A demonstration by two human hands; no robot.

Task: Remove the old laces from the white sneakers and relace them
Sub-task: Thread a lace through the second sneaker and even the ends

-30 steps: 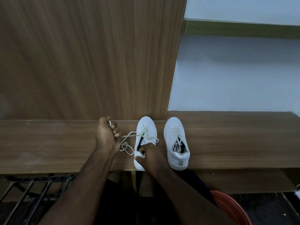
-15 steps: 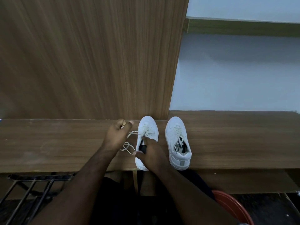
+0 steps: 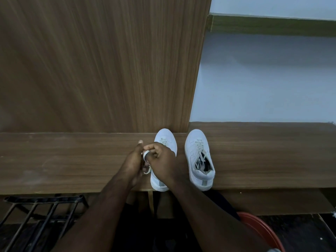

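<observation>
Both sneakers stand on the surface (image 3: 72, 160), toes away from me. My left hand (image 3: 133, 160) and right hand (image 3: 163, 162) meet beside the left sneaker (image 3: 164, 142), fingers curled, pinching its lace (image 3: 146, 154). The right sneaker (image 3: 199, 159) is laced.

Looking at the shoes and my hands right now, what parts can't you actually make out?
- Head view: the left sneaker has its middle eyelets covered by the right hand.
- The lace shows only as loops between both hands; its ends are hidden by the left hand.
- The red tub is cut off by the bottom edge.
</observation>
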